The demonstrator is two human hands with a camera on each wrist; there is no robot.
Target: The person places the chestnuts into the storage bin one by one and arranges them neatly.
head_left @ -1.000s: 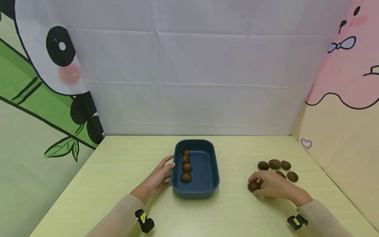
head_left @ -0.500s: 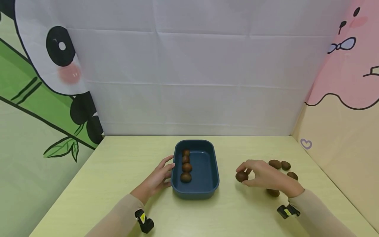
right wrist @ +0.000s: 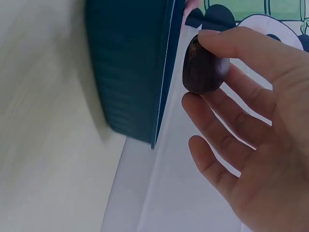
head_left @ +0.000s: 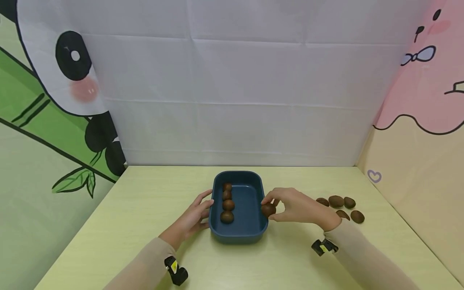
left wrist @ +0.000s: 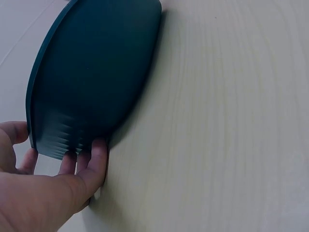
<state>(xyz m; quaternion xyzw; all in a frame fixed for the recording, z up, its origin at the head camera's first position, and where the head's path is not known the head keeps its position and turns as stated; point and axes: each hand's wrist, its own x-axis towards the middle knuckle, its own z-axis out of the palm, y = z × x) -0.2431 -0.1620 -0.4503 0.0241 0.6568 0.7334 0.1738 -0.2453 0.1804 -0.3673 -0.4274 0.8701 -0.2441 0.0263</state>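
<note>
My right hand [head_left: 297,206] pinches a glossy dark brown chestnut [head_left: 268,210] between thumb and fingertips at the right rim of the blue rectangular box [head_left: 247,207]. In the right wrist view the chestnut [right wrist: 205,67] shows a rough tan patch near its top, and the other fingers are spread below it. Inside the box, several chestnuts [head_left: 228,205] stand in a line along the left side. My left hand [head_left: 191,220] rests against the box's left wall; in the left wrist view its fingertips [left wrist: 99,146] touch the ribbed outer wall.
On the table [head_left: 174,189] at the right lie several more chestnuts [head_left: 336,201], partly hidden behind my right wrist. A white cloth backdrop [head_left: 239,100] closes off the far edge, with printed cartoon panels on both sides.
My right hand has carried the chestnut leftward from the group on the right to the box's right rim. The left hand and the box have stayed put.
</note>
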